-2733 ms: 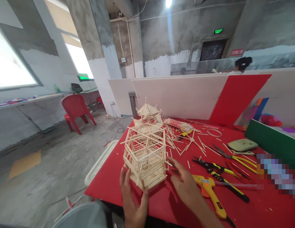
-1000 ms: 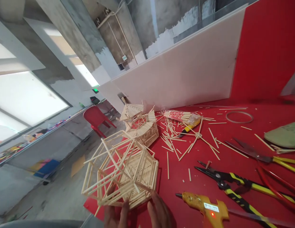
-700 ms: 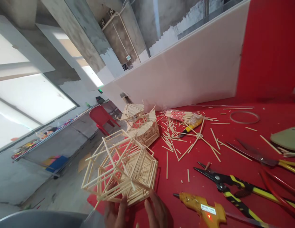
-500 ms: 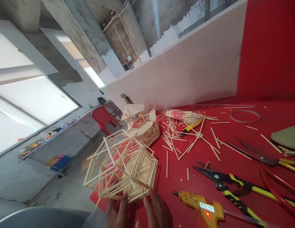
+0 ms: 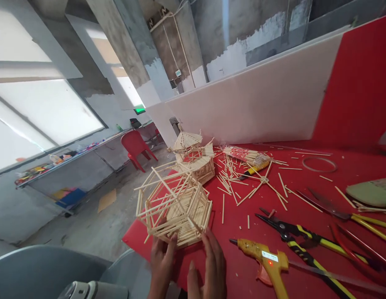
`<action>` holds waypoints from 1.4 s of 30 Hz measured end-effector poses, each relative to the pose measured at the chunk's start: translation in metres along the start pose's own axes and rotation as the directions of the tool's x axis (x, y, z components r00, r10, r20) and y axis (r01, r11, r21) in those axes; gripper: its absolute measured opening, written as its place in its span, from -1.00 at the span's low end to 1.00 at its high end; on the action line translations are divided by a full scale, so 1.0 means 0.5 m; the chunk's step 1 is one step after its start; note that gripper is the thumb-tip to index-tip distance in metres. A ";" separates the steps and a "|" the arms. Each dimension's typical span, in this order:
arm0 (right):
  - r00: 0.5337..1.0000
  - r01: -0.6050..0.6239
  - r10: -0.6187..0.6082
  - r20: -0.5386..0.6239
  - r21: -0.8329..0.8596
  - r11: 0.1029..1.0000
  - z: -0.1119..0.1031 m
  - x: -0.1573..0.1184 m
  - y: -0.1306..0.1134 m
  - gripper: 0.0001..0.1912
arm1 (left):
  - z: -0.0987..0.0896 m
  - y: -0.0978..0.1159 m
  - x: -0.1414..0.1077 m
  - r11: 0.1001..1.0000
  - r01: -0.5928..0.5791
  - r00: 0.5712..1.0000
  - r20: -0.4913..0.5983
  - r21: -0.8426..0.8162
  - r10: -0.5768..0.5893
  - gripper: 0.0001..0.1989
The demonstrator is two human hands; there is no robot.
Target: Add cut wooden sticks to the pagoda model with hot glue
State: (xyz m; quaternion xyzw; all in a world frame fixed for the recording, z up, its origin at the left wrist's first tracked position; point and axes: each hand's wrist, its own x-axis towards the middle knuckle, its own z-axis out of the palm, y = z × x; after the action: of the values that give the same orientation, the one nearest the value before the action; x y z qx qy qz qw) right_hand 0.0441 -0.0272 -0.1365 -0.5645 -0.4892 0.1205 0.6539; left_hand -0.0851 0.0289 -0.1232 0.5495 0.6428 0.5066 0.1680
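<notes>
A stick frame [image 5: 177, 207] with a hexagonal base of laid sticks stands at the near left corner of the red table, its open lattice tilted to the left. My left hand [image 5: 163, 257] pinches a stick at the lattice's lower front edge between thumb and fingers. My right hand [image 5: 210, 265] has its fingertips at the base's right front corner, with thumb and fingers apart. Behind the frame stands a stick pavilion model [image 5: 191, 153] with a pointed roof.
On the red table [image 5: 239, 257] lie a yellow glue gun [image 5: 264, 253], black-yellow pliers [image 5: 286, 232], scissors [image 5: 342, 214], a yellow cutter [image 5: 255, 169], scattered sticks [image 5: 227, 178] and a ring [image 5: 319, 164]. A red chair [image 5: 135, 145] stands beyond.
The view has shifted, showing more floor and the grey chair below. The lattice sits less far to the left over its base. My right thumb now shows, spread from the fingers.
</notes>
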 end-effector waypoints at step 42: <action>0.552 0.347 0.441 0.708 -0.676 0.650 -0.107 0.455 0.076 -0.68 | 0.006 0.245 -0.106 0.924 -0.071 0.724 0.618 -0.376 0.307 -0.81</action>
State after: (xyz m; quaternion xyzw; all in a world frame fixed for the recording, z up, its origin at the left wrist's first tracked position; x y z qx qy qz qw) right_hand 0.2126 0.1141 -0.0481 -0.6687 -0.7215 0.1759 0.0375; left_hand 0.0010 -0.0302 -0.0401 0.7214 0.3868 0.3905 0.4213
